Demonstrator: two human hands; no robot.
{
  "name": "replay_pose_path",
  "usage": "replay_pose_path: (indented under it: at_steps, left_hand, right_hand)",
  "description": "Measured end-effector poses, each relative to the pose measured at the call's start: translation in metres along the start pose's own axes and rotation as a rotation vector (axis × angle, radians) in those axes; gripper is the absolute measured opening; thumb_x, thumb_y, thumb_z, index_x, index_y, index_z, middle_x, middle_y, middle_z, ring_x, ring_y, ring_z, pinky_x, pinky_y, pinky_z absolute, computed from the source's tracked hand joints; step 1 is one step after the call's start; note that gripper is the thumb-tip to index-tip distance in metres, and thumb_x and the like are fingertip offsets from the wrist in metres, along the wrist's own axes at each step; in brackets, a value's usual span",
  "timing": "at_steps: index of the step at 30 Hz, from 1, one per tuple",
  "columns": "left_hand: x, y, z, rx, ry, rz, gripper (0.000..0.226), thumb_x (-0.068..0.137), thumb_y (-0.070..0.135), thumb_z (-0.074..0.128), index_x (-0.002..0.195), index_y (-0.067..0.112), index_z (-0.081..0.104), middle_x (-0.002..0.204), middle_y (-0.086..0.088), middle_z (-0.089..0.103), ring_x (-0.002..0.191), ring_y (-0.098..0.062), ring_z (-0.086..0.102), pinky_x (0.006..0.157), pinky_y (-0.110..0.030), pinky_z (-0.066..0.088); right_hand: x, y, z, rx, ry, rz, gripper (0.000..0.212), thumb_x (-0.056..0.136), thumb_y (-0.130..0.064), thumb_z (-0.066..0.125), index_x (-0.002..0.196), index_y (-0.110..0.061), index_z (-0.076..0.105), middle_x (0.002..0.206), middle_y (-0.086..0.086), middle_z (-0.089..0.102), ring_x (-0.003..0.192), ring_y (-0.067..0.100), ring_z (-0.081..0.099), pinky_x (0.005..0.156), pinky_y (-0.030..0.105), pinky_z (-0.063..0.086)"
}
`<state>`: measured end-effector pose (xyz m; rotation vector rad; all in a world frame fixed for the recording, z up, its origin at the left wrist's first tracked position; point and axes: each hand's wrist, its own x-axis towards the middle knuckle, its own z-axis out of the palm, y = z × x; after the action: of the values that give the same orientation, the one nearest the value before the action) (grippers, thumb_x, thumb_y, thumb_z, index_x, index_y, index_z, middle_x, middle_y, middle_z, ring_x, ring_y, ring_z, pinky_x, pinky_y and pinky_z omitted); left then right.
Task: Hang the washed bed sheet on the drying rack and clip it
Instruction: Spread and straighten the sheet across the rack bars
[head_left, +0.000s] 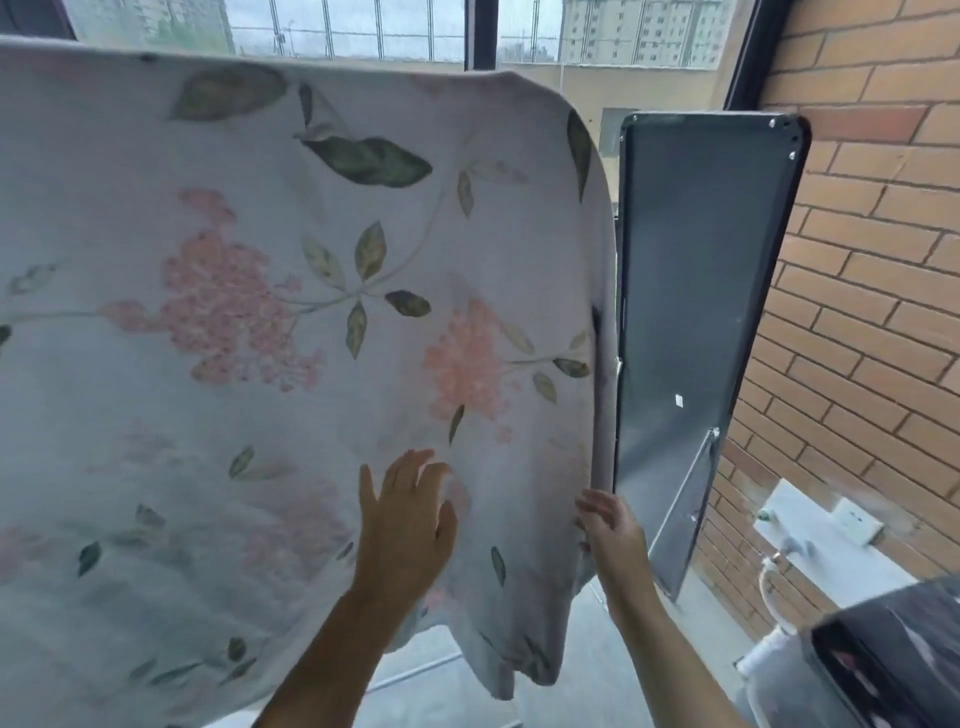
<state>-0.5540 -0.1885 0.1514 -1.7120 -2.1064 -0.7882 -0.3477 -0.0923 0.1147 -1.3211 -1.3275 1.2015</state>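
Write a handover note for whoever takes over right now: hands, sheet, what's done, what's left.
Left hand: open, with its fingers spread flat against the front of the bed sheet.
Right hand: at the sheet's right edge. I cannot tell whether it pinches the edge or only touches it.
Sheet: already draped over a support at the top and hanging down the near side. The rack is hidden under the cloth. A dark panel stands just to the right of the sheet.
Done: the sheet is hung.
Left: smooth it out and square the right edge, then clip it. No clips are in view.
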Motion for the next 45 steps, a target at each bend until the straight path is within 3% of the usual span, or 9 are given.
replay_pose_path:
  at_steps: [7, 12, 21, 27, 33, 37, 41, 43, 45]
  left_hand:
    - [-0.095, -0.017, 0.017, -0.196, -0.117, -0.146, 0.025, 0.084, 0.03, 0.043, 0.1, 0.02, 0.061, 0.109, -0.001, 0.065, 0.108, -0.026, 0.06, 0.093, -0.06, 0.042]
    - [-0.128, -0.012, 0.022, -0.292, -0.196, -0.257, 0.025, 0.075, 0.009, 0.071, 0.095, 0.019, 0.061, 0.107, 0.0, 0.064, 0.102, -0.027, 0.06, 0.091, -0.058, 0.044]
    - [-0.139, 0.004, 0.063, -0.462, -0.352, -0.491, 0.022, 0.08, 0.008, 0.065, 0.093, 0.026, 0.06, 0.096, 0.016, 0.055, 0.098, -0.013, 0.058, 0.086, -0.029, 0.043]
    - [-0.101, 0.039, 0.133, -0.562, -0.513, -0.699, 0.015, 0.087, 0.009, 0.059, 0.099, 0.017, 0.062, 0.103, 0.004, 0.06, 0.095, -0.011, 0.053, 0.084, -0.023, 0.038]
    - [-0.079, 0.047, 0.218, -0.679, -0.692, -1.204, 0.019, 0.093, 0.014, 0.052, 0.111, 0.011, 0.057, 0.109, -0.007, 0.06, 0.098, -0.025, 0.055, 0.085, -0.032, 0.046]
    - [-0.091, 0.046, 0.252, -0.749, -0.712, -1.529, 0.009, 0.093, 0.013, 0.052, 0.084, 0.012, 0.053, 0.08, -0.006, 0.053, 0.078, -0.022, 0.05, 0.072, -0.032, 0.043]
    - [-0.11, 0.043, 0.272, -0.812, -0.695, -1.59, 0.013, 0.094, 0.016, 0.048, 0.081, 0.015, 0.05, 0.09, -0.006, 0.054, 0.084, -0.022, 0.051, 0.081, -0.037, 0.038]
    - [-0.119, 0.039, 0.286, -0.835, -0.681, -1.654, 0.008, 0.095, 0.017, 0.046, 0.091, 0.014, 0.052, 0.103, -0.009, 0.056, 0.093, -0.024, 0.053, 0.082, -0.039, 0.041]
    - [-0.128, 0.034, 0.304, -0.928, -0.634, -1.701, 0.013, 0.096, 0.018, 0.045, 0.106, 0.012, 0.05, 0.116, -0.012, 0.055, 0.104, -0.027, 0.052, 0.084, -0.042, 0.042]
  right_hand:
    - [-0.07, 0.028, -0.002, 0.013, -0.022, 0.236, 0.022, 0.088, 0.0, 0.048, 0.092, -0.012, 0.065, 0.098, 0.01, 0.069, 0.083, 0.023, 0.066, 0.065, 0.029, 0.047]
    - [-0.109, 0.043, -0.01, -0.001, -0.028, 0.339, 0.025, 0.09, 0.002, 0.043, 0.09, -0.01, 0.065, 0.095, 0.01, 0.068, 0.086, 0.026, 0.064, 0.07, 0.033, 0.049]
    - [-0.089, 0.084, -0.034, 0.02, -0.045, 0.524, 0.024, 0.092, -0.004, 0.042, 0.092, -0.012, 0.064, 0.095, 0.006, 0.07, 0.089, 0.021, 0.066, 0.085, 0.041, 0.05]
    - [-0.017, 0.115, -0.055, 0.023, -0.11, 0.627, 0.023, 0.093, -0.007, 0.042, 0.098, -0.011, 0.064, 0.098, 0.007, 0.069, 0.089, 0.022, 0.065, 0.084, 0.039, 0.05]
    - [0.066, 0.167, -0.055, 0.122, -0.17, 0.92, 0.016, 0.093, -0.015, 0.05, 0.106, -0.01, 0.06, 0.103, 0.009, 0.067, 0.093, 0.024, 0.064, 0.075, 0.036, 0.052]
    - [0.085, 0.212, -0.049, 0.088, -0.226, 1.069, 0.014, 0.093, -0.017, 0.05, 0.103, -0.011, 0.058, 0.1, 0.008, 0.065, 0.091, 0.025, 0.061, 0.077, 0.037, 0.05]
    - [0.085, 0.24, -0.037, 0.031, -0.275, 1.11, 0.01, 0.093, -0.017, 0.049, 0.096, -0.012, 0.058, 0.096, 0.007, 0.064, 0.092, 0.024, 0.058, 0.074, 0.035, 0.049]
    - [0.086, 0.253, -0.032, 0.054, -0.26, 1.135, 0.012, 0.093, -0.017, 0.05, 0.1, -0.011, 0.057, 0.099, 0.008, 0.063, 0.093, 0.024, 0.058, 0.069, 0.035, 0.05]
    - [0.089, 0.271, -0.027, 0.116, -0.221, 1.145, 0.017, 0.094, -0.017, 0.049, 0.108, -0.01, 0.055, 0.107, 0.011, 0.061, 0.099, 0.026, 0.056, 0.079, 0.04, 0.05]
